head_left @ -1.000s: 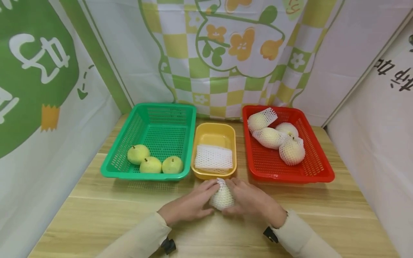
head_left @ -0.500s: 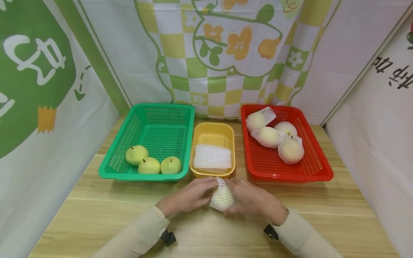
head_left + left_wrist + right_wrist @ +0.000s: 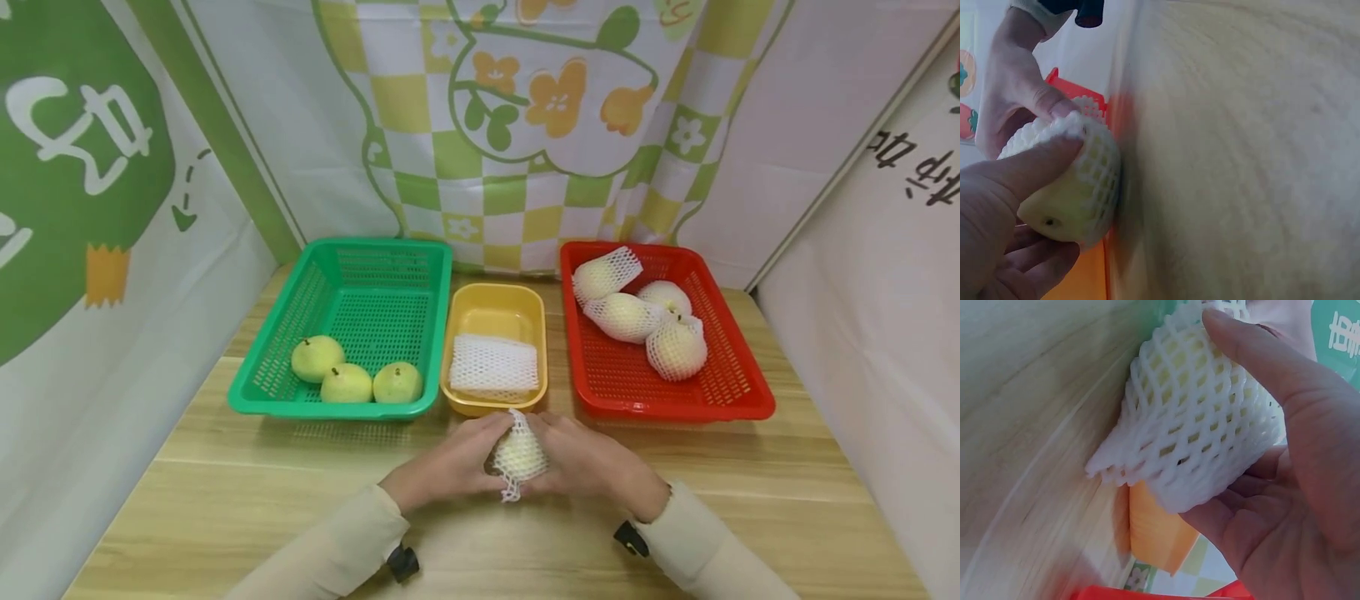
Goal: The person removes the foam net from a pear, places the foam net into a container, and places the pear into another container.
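Observation:
A pale yellow pear (image 3: 1054,203), partly inside a white foam net sleeve (image 3: 521,457), is between both hands just in front of the yellow tray. My left hand (image 3: 450,463) grips it from the left, thumb on the net's edge and fingers under the fruit. The left wrist view shows bare skin at the pear's near end. From the other side my right hand (image 3: 588,463) holds the netted end, thumb across the mesh. Loose net hangs past the fruit in the right wrist view (image 3: 1113,465).
Three bare pears (image 3: 347,383) lie in the green basket (image 3: 243,398) at left. Folded foam nets (image 3: 495,364) sit in the yellow tray (image 3: 495,292). At right, the red basket (image 3: 675,410) holds several netted pears (image 3: 677,348). A curtain hangs behind.
My left hand has come in closer, its thumb now at the net's near edge, where a bunched bit of mesh sticks out toward me. The right hand keeps its hold.

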`<state>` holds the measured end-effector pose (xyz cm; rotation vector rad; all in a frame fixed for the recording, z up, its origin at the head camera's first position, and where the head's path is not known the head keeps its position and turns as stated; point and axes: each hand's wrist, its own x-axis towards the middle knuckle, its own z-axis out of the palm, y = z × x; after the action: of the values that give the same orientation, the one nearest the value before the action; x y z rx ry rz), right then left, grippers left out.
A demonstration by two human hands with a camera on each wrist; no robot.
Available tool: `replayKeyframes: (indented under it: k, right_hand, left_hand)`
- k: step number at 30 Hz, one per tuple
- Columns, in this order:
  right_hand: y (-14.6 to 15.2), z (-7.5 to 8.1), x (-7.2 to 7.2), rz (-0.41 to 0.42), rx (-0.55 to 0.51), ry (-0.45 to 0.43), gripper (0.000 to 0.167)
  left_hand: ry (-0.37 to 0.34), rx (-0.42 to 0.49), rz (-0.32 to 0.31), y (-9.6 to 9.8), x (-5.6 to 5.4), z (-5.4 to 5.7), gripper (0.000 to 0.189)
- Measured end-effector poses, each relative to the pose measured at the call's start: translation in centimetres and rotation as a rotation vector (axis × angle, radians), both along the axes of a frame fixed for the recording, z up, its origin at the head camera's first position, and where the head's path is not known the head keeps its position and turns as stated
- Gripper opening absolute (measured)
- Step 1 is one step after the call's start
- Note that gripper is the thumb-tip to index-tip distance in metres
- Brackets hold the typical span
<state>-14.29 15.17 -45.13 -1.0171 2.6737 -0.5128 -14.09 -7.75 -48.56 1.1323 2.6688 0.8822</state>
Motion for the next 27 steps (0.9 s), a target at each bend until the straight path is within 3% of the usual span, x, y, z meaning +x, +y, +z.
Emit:
replayKeyframes:
  k: [9,17,22,27]
  right_hand:
    - [0.5,0.2,0.2,0.010,-0.003,0.038,0.075]
    - [0.8,0.5,0.3,0.070,-0.036,0.110,0.026]
    - [0.6,0.6,0.3,0.083,-0.046,0.168,0.030]
    - [0.5,0.5,0.2,0.104,-0.085,0.174,0.030]
  left_hand:
    - [0.084,0.075,0.002,-0.3,-0.1,-0.3,0.064]
    - [0.050,0.031,0.069,-1.8,0.0,0.3,0.070]
    - [-0.004,-0.024,0.073,-1.5,0.2,0.4,0.083]
    - [0.036,-0.042,0.054,-0.8,0.3,0.2,0.084]
